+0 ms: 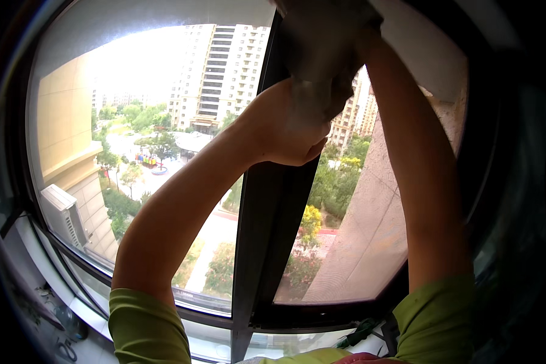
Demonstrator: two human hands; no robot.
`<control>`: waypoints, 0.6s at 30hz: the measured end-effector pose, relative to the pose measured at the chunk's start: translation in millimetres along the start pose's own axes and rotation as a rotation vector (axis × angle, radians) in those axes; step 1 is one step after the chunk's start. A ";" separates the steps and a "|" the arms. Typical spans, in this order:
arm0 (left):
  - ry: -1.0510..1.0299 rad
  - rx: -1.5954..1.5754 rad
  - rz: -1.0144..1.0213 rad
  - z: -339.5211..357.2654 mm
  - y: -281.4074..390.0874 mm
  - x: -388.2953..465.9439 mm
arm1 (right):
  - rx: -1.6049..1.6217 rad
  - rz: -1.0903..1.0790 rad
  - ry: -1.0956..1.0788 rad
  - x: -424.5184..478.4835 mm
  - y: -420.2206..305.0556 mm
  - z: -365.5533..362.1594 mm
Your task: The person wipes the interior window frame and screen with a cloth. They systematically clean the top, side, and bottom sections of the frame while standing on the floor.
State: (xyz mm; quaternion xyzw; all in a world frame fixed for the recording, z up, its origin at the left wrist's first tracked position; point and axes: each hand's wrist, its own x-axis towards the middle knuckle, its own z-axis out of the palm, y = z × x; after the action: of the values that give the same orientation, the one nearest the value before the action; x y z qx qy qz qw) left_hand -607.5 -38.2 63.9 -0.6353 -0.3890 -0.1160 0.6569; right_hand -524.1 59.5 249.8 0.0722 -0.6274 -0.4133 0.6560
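Observation:
High in the view, a blurred grey object (321,41), perhaps a cloth, hangs before the dark upright bar of a window frame (260,236). My left hand (291,132) is curled at the object's narrow lower part, with its fingers bent in. It lies close against the dark bar. My right arm reaches up to the same object from the right. The right hand (368,43) is mostly hidden by blur and shadow, so its fingers cannot be made out. Green sleeves end near both elbows.
On the left is a large glass pane (209,182); on the right, a mesh-screened pane (359,218). An air conditioner unit (63,214) hangs outside. Scissors (66,350) and other items lie on a pale surface at lower left. Something dark green (359,334) sits at the lower right.

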 end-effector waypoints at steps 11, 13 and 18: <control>-0.172 -0.035 -0.023 -3.5 6.3 -18.0 | 0.081 0.020 -0.010 -14.3 -22.6 3.3; -0.088 -0.091 0.012 10.1 21.7 -25.3 | 0.052 0.008 -0.028 -35.8 -21.0 -4.3; -0.183 -0.092 0.107 -9.3 24.0 -67.1 | 0.161 0.050 -0.005 -46.5 -47.5 11.0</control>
State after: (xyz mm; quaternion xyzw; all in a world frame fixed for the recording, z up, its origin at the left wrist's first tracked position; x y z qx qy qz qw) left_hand -633.6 -65.8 2.9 -0.6926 -0.4074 -0.0401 0.5939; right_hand -549.2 62.8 187.4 0.1081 -0.6616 -0.3454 0.6567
